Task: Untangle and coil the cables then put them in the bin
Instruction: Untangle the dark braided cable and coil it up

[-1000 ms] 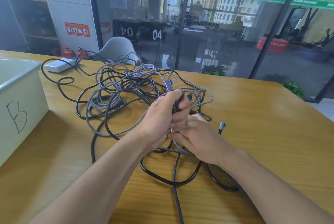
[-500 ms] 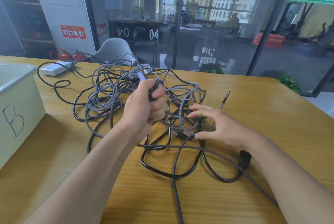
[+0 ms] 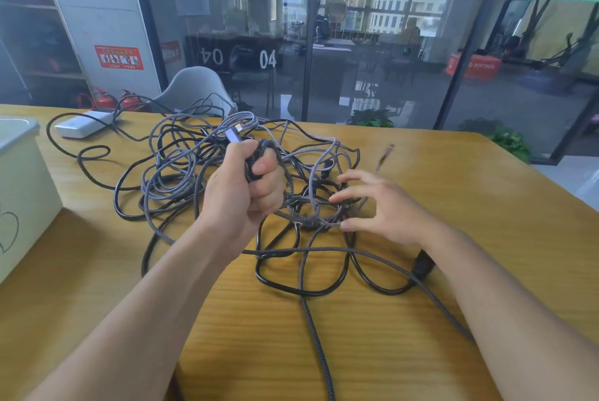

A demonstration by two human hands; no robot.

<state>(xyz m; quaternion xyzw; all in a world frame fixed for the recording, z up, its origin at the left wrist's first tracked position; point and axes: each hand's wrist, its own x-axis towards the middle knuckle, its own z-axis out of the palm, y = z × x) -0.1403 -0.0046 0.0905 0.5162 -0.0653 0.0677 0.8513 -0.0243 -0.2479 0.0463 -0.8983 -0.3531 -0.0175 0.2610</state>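
Gripping braided coil [image 3: 256,157], left hand [image 3: 241,193]; right hand [image 3: 382,206] spread, blurred; bin [image 3: 19,173] cropped.

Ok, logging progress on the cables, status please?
Left hand gripping a coiled cable end. Right hand open, fingers at the tangle. Nothing coiled on the table; bin at far left.

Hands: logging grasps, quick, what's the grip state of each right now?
Left hand: closed, gripping a black-and-grey braided cable.
Right hand: open, fingers spread over the tangled cable pile, holding nothing.
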